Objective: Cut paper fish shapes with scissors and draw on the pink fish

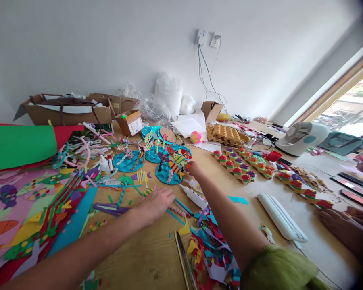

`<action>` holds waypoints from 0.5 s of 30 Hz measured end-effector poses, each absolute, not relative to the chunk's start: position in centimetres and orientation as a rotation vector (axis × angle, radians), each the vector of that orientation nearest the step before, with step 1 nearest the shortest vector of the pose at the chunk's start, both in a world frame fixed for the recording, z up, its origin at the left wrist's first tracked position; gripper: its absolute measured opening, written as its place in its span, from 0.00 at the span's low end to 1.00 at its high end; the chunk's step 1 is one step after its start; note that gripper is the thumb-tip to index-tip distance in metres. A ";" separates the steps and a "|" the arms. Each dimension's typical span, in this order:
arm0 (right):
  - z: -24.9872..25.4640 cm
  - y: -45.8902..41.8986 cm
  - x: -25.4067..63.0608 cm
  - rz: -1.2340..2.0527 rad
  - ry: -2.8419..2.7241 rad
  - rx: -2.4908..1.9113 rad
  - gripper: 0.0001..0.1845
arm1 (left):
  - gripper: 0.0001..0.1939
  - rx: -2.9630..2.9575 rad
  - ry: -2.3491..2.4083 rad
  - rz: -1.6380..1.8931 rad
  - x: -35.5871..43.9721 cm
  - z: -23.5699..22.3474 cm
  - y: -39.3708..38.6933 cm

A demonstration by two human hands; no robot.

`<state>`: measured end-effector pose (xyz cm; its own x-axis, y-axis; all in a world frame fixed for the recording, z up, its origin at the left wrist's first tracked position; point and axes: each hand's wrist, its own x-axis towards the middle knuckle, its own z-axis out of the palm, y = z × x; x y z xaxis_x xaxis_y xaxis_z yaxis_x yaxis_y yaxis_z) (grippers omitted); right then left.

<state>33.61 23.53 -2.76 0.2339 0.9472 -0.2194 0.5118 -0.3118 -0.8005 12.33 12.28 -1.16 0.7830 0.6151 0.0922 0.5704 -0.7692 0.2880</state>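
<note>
My right hand (192, 168) reaches to the right edge of a round blue base (162, 178) that bears colourful paper fish (176, 168). Its fingers are pinched together beside the fish; what they hold, if anything, is hidden. My left hand (159, 201) hovers low over the table, palm down, with its fingers stretched out and nothing visible in them. Just beyond it lie a striped paper piece (147, 192) and a paper fish skeleton (141, 177). A white glue bottle (194, 197) lies between my hands. More blue bases (128, 160) with twisted pipe cleaners stand behind.
Paper scraps (214, 253) and brushes (183, 257) lie in front. Coloured sheets with paper fish (33, 217) cover the left. Painted egg-carton strips (234, 167), a white power strip (281, 217) and a fan (301, 139) stand right. Another person's hand (335, 221) rests far right.
</note>
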 end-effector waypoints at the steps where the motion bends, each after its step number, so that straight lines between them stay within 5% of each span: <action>1: -2.2 22.9 34.0 0.932 -1.346 -1.984 0.14 | 0.13 2.717 0.935 0.267 11.1 -0.3 12.2; 9: 4.4 12.4 32.6 0.687 -1.627 -1.893 0.04 | 0.18 2.569 1.304 0.484 -3.6 5.3 8.4; 15: 9.8 -3.3 26.5 0.807 -1.678 -0.952 0.05 | 0.18 2.463 1.462 0.646 -7.1 3.6 0.4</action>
<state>26.47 -3.26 9.82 -0.1874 0.8817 0.4329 0.2122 0.4666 -0.8586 -7.10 0.39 3.60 0.4138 0.8712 0.2640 0.7816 -0.4887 0.3877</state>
